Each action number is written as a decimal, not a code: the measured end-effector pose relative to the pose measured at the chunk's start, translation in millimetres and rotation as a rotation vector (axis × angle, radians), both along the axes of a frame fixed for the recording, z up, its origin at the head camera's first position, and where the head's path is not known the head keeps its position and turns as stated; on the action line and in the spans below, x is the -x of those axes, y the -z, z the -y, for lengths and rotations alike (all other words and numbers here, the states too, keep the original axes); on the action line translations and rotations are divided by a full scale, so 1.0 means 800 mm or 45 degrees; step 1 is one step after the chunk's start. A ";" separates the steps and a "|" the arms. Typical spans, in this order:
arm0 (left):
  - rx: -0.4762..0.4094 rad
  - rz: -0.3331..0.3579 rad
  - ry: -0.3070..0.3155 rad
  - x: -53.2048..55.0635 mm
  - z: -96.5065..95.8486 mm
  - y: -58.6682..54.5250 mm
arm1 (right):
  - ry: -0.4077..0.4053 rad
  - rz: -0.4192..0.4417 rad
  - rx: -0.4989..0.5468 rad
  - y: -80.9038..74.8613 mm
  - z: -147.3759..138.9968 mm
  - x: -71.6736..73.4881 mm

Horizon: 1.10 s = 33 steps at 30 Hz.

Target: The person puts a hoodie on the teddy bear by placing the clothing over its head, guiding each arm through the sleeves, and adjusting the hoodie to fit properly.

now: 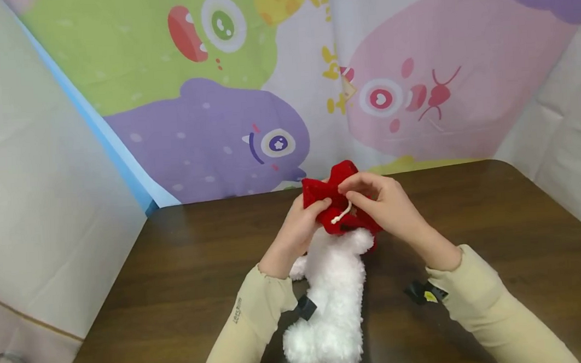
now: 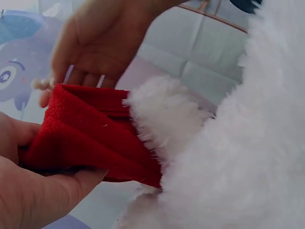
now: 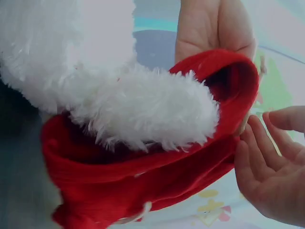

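- Picture sheet hangs just past the far edge of the table, so there is little room that way.
- Brown wood shows left and right, so there looks to be room to move sideways.
- White fluffy toy is over the middle of the table. It should be light and squashy; its thick body looks good to hold.
- Red cloth is at the toy's far end, with a fuzzy arm across its open mouth. It looks soft and floppy, so the rim is best to hold.
- Left hand pinches the cloth.
- Right hand has bent fingers at the cloth; I cannot tell if they pinch.
- Cord hangs by the right thumb, thin and bendy.
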<state>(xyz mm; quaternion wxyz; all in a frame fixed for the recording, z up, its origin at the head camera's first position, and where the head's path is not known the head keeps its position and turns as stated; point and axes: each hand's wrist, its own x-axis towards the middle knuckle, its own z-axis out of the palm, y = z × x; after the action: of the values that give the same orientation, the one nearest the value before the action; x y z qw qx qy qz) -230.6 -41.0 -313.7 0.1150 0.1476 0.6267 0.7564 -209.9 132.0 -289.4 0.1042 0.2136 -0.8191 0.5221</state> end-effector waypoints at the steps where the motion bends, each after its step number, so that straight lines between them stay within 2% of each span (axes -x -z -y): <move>1: -0.025 0.004 -0.001 -0.001 0.001 -0.001 | 0.030 -0.018 -0.012 0.002 -0.002 0.001; 6: -0.160 0.015 -0.021 -0.003 0.004 -0.005 | 0.163 -0.082 -0.002 0.011 -0.008 0.010; 9: -0.250 0.014 -0.027 -0.004 0.007 -0.008 | 0.186 -0.056 0.023 0.019 -0.011 0.018; 15: -0.366 -0.041 -0.004 -0.004 0.016 -0.015 | 0.137 0.165 0.047 0.035 -0.027 0.038; 20: -0.450 -0.062 0.021 -0.004 0.022 -0.015 | 0.066 0.321 0.070 0.042 -0.035 0.045; 23: -0.498 -0.067 0.026 -0.004 0.025 -0.013 | 0.040 0.336 0.063 0.044 -0.033 0.046; 28: -0.514 -0.044 0.022 -0.005 0.033 -0.010 | 0.061 0.340 0.010 0.043 -0.030 0.045; 33: -0.534 -0.025 -0.039 -0.005 0.043 -0.009 | 0.049 0.333 0.051 0.036 -0.026 0.045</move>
<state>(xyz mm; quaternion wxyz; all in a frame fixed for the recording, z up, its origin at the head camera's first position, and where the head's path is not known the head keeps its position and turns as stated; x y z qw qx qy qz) -226.3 -75.4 -306.8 0.0642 0.1661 0.4589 0.8704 -246.1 152.6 -318.6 0.0109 0.1258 -0.8191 0.5596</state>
